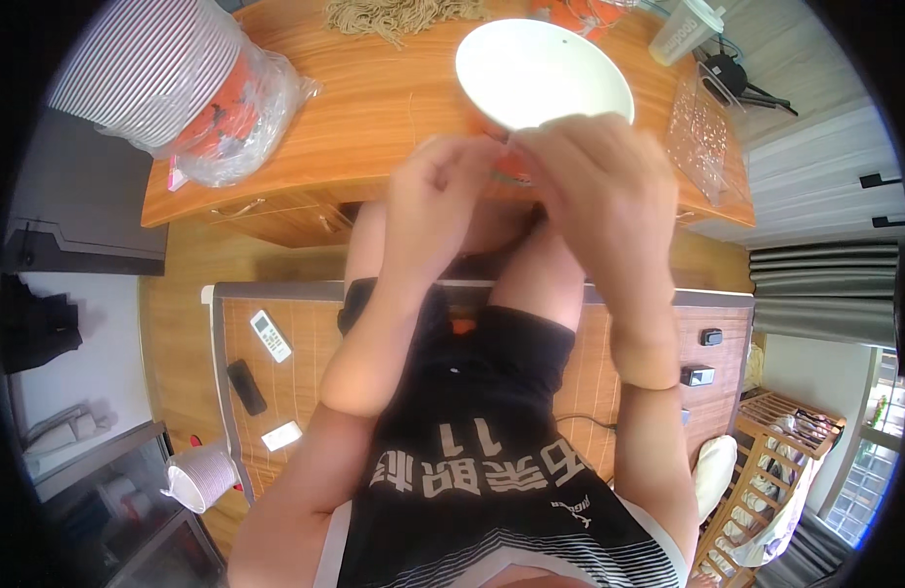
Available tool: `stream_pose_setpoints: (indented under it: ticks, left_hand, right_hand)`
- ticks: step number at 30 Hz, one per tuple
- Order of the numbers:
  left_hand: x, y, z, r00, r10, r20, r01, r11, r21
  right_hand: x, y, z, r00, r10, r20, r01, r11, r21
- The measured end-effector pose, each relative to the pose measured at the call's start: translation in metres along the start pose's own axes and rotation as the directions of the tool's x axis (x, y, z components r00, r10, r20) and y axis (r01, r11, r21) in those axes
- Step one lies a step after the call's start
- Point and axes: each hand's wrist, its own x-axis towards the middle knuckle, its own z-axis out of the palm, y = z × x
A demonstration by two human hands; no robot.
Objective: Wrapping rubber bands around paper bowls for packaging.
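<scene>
A round bucket (543, 78), white inside and orange-red outside, is tilted at the desk's near edge with its mouth facing up toward me. My left hand (445, 186) is at the bucket's near side with thumb and fingers pinched together. Close beside it, my right hand (604, 171) curls over the near rim, its fingertips drawn in toward the left ones and blurred by motion. Whatever the fingertips pinch is too small to make out. Between the hands a strip of the bucket's red outside shows; the hands hide the rest.
On the desk (364, 118), a tall stack of white-and-red buckets (168, 78) in clear plastic lies left. A bundle of tan cords (403, 15) lies at the back. To the right are a lidded cup (683, 34) and a clear plastic sheet (705, 142). A remote control (270, 335) lies beside me.
</scene>
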Motion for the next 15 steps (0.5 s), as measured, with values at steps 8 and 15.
stream_pose_setpoints:
  ticks: [8,15]
  left_hand:
    - [0.018,0.029,-0.001,0.899,-0.389,0.202,0.421,0.894,-0.156]
    - [0.027,0.020,-0.009,0.901,-0.284,0.330,0.317,0.947,-0.050]
  right_hand:
    - [-0.028,-0.011,0.027,0.989,0.087,-0.123,-0.079,0.995,0.068]
    - [-0.075,-0.062,0.058,0.569,0.792,0.221,-0.514,0.132,0.848]
